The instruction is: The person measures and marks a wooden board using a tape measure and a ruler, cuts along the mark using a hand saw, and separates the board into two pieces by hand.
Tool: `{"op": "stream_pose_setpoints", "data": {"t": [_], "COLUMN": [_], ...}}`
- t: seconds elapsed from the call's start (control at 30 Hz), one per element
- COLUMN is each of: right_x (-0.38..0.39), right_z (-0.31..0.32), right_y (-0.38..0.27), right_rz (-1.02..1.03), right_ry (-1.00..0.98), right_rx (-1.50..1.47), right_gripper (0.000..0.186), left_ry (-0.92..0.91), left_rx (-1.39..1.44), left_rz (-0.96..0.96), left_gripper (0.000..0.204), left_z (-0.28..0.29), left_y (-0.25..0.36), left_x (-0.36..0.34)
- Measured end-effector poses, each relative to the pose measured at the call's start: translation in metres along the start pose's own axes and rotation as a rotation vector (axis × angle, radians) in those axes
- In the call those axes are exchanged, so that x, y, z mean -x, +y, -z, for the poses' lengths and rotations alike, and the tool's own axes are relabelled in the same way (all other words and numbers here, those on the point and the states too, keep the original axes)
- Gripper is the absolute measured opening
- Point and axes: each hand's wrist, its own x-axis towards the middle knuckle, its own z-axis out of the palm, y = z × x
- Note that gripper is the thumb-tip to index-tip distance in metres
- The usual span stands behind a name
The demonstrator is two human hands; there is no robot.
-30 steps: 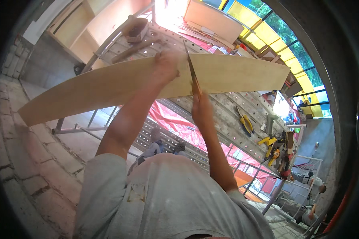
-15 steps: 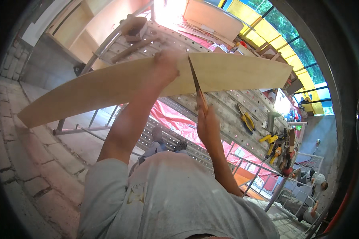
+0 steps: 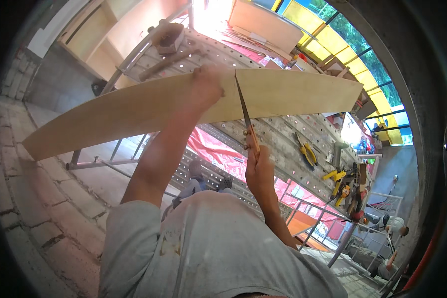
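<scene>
A long, pale wooden board (image 3: 293, 92) lies crosswise in front of me, over a perforated metal platform. My left hand (image 3: 207, 85), a little blurred, grips it at the far edge left of the middle. Just right of that hand, a handsaw (image 3: 243, 103) crosses the board, its narrow dark blade pointing away from me. My right hand (image 3: 260, 166) is closed round the saw's wooden handle, on the near side of the board. How deep the blade sits in the wood cannot be made out.
Yellow-handled pliers (image 3: 309, 153) and a yellow tool (image 3: 335, 175) lie on the platform (image 3: 283, 130) to the right. An open box (image 3: 170, 39) stands at its far left end. Metal railings (image 3: 134, 54) edge the platform. Two people (image 3: 396, 226) are lower right.
My right hand has come back toward me with the saw. The board has shifted slightly, and my left hand stays at nearly the same place on it.
</scene>
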Motion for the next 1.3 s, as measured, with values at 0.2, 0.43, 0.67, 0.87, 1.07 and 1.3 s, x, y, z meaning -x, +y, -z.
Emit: {"op": "stream_pose_setpoints", "data": {"t": [0.2, 0.43, 0.67, 0.87, 1.07, 1.3], "right_x": [-0.142, -0.018, -0.122, -0.119, -0.016, -0.122], "right_z": [-0.046, -0.01, -0.042, -0.041, -0.015, -0.054], "right_y": [-0.002, 0.008, 0.011, 0.005, 0.021, 0.002], "right_rz": [0.016, 0.063, 0.117, 0.15, 0.029, -0.067], "right_ry": [0.066, -0.023, 0.113, 0.06, -0.019, 0.074], "right_rx": [0.119, 0.221, 0.13, 0.285, 0.191, 0.157], "right_gripper": [0.021, 0.027, 0.02, 0.025, 0.023, 0.019], "left_ry": [-0.042, -0.03, -0.027, -0.1, -0.038, -0.2], "left_rx": [0.005, 0.023, 0.004, 0.012, 0.028, -0.02], "left_rz": [-0.019, 0.013, -0.02, 0.008, 0.009, 0.056], "left_gripper": [0.071, 0.072, 0.074, 0.072, 0.071, 0.073], "left_z": [0.006, 0.004, 0.006, 0.013, 0.002, 0.016], "left_y": [0.012, -0.007, 0.017, 0.007, -0.007, 0.017], "left_x": [-0.013, -0.005, -0.005, -0.005, -0.012, -0.012]}}
